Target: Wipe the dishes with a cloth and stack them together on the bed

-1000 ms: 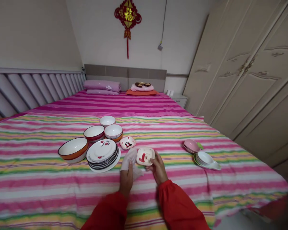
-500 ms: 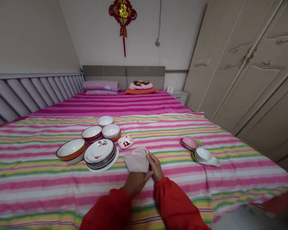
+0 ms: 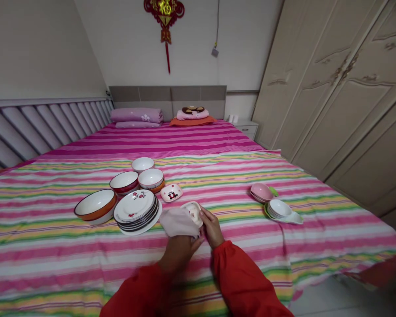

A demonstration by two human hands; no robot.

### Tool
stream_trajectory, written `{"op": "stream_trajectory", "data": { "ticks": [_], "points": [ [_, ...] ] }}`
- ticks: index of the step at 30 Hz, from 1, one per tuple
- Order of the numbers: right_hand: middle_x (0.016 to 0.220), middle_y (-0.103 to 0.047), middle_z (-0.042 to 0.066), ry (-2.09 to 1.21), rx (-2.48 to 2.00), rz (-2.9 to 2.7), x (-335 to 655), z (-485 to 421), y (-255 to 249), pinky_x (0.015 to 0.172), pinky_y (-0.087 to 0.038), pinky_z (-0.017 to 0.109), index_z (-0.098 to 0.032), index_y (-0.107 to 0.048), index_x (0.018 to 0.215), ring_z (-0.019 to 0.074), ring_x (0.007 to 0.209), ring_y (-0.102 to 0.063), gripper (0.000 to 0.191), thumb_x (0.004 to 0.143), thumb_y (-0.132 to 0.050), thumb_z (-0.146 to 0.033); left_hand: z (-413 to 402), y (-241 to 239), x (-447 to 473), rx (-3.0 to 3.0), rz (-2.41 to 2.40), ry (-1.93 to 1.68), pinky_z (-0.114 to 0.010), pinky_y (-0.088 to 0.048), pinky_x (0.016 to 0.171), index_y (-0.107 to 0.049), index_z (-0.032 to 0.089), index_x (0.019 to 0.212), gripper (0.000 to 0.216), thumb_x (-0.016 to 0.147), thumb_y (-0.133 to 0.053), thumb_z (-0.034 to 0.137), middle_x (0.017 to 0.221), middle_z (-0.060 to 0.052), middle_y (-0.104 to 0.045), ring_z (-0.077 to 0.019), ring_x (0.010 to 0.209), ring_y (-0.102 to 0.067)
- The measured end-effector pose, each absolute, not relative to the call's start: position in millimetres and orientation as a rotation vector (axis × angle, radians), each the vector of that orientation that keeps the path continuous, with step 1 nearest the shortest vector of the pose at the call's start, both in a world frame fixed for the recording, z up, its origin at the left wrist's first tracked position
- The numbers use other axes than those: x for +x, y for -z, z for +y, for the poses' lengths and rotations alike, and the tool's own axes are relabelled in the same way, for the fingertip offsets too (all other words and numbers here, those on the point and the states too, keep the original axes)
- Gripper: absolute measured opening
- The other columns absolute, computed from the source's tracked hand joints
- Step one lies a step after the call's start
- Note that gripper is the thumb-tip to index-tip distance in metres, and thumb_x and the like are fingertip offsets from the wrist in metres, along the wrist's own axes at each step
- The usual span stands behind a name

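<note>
My right hand (image 3: 211,228) grips the right edge of a small white dish (image 3: 194,212) with a reddish pattern inside. A pale pinkish-grey cloth (image 3: 178,221) lies over the dish's left part, and my left hand (image 3: 181,250) holds it from below, its fingers partly hidden under the cloth. Just beyond them, on the striped sheet, rests a small square dish (image 3: 171,193) with a red rim pattern and a dark figure. To the left stands a stack of plates (image 3: 134,206), the top one white with red flowers.
Several bowls stand behind and beside the plates, among them a large orange-banded bowl (image 3: 97,204) and a dark-red bowl (image 3: 124,181). On the right are a pink bowl (image 3: 262,192) and small white bowls (image 3: 280,208) on a green-edged dish. A wardrobe (image 3: 343,97) borders the bed's right side.
The cloth has slid left with my left hand, uncovering the patterned inside of the small dish. My right hand keeps its hold on the dish's edge. The view has shifted slightly.
</note>
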State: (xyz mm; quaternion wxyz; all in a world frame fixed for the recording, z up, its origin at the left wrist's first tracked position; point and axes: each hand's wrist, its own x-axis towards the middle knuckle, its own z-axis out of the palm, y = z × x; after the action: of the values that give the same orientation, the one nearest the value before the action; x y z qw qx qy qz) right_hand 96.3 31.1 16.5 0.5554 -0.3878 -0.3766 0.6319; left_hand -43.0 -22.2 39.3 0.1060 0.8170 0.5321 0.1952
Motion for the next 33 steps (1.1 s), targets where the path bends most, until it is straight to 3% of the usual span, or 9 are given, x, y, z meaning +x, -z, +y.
{"op": "stream_trajectory", "data": {
  "ticks": [4,7,9,11,15,22,25,28,33],
  "points": [
    [0.094,-0.075,0.007,-1.395,-0.876,-0.859,96.5,33.2,-18.8,0.069,-0.053,0.032,-0.018,-0.074,0.109,0.0226,0.082,-0.067,0.051,0.067,-0.077,-0.048,-16.7,-34.0,-33.1,2.428,1.439,-0.628,-0.047,-0.022,0.116,-0.032,0.016,0.147,0.066,0.093,-0.04,0.053,0.151,-0.016,-0.038,-0.0273,0.142,-0.03],
    [0.105,-0.073,0.008,-1.39,-0.848,-0.836,96.6,36.0,-18.1,0.081,-0.052,0.035,-0.018,-0.075,0.105,0.0245,0.095,-0.066,0.047,0.068,-0.077,-0.046,-1.1,-29.9,-26.4,2.457,1.5,-0.675,-0.05,-0.021,0.116,-0.038,0.017,0.144,0.062,0.093,-0.039,0.053,0.145,-0.015,-0.046,-0.0272,0.139,-0.034],
    [0.099,-0.075,0.007,-1.393,-0.843,-0.83,96.7,37.0,-16.3,0.075,-0.053,0.032,-0.018,-0.074,0.107,0.0221,0.086,-0.067,0.048,0.067,-0.077,-0.046,7.0,-28.4,-26.5,2.464,1.572,-0.687,-0.05,-0.025,0.114,-0.047,0.019,0.138,0.058,0.093,-0.038,0.053,0.14,-0.014,-0.052,-0.0276,0.136,-0.039],
    [0.085,-0.075,0.006,-1.402,-0.857,-0.826,96.8,36.9,-14.5,0.058,-0.052,0.027,-0.017,-0.072,0.111,0.0178,0.067,-0.066,0.053,0.067,-0.077,-0.046,9.2,-27.9,-30.0,2.48,1.655,-0.711,-0.05,-0.03,0.111,-0.054,0.019,0.132,0.054,0.093,-0.04,0.053,0.136,-0.013,-0.056,-0.0287,0.132,-0.044],
    [0.055,-0.066,0.001,-1.476,-0.883,-0.837,96.6,34.7,-13.7,0.032,-0.035,0.02,-0.013,-0.063,0.126,0.0115,0.036,-0.052,0.069,0.068,-0.076,-0.049,-3.1,-28.2,-42.2,2.519,1.784,-0.772,-0.051,-0.036,0.106,-0.062,0.018,0.122,0.043,0.093,-0.043,0.044,0.125,-0.014,-0.063,-0.0317,0.122,-0.052],
    [0.046,-0.062,0.0,-1.51,-0.882,-0.825,97.0,33.4,-17.2,0.028,-0.033,0.018,-0.011,-0.064,0.125,0.0121,0.032,-0.052,0.071,0.068,-0.076,-0.051,-21.2,-46.4,-46.5,2.442,1.581,-0.981,-0.048,-0.035,0.107,-0.057,0.017,0.127,0.042,0.095,-0.034,0.032,0.12,-0.013,-0.064,-0.0271,0.119,-0.053],
    [0.047,-0.063,0.0,-1.505,-0.862,-0.846,97.4,32.5,-18.4,0.028,-0.033,0.017,-0.013,-0.067,0.12,0.0119,0.032,-0.053,0.064,0.068,-0.076,-0.049,-7.0,-63.5,-34.0,2.393,1.472,-0.894,-0.048,-0.036,0.105,-0.065,0.017,0.112,0.037,0.091,-0.035,0.027,0.112,-0.013,-0.067,-0.0274,0.11,-0.057],
    [0.049,-0.064,0.0,-1.49,-0.849,-0.88,97.9,31.7,-19.0,0.028,-0.034,0.017,-0.013,-0.071,0.112,0.0126,0.034,-0.055,0.057,0.066,-0.078,-0.045,18.1,-77.5,-23.0,2.282,1.458,-0.851,-0.042,-0.046,0.092,-0.069,0.017,0.089,0.034,0.087,-0.036,0.023,0.089,-0.011,-0.069,-0.0248,0.09,-0.061],
    [0.057,-0.067,0.001,-1.51,-0.844,-0.855,98.6,32.2,-19.4,0.028,-0.036,0.018,-0.012,-0.066,0.121,0.013,0.033,-0.056,0.066,0.061,-0.081,-0.037,48.3,-78.6,-28.2,2.136,1.491,-0.918,-0.038,-0.05,0.079,-0.068,0.015,0.083,0.026,0.087,-0.044,0.025,0.081,-0.009,-0.067,-0.0214,0.078,-0.061]
  ]
}}
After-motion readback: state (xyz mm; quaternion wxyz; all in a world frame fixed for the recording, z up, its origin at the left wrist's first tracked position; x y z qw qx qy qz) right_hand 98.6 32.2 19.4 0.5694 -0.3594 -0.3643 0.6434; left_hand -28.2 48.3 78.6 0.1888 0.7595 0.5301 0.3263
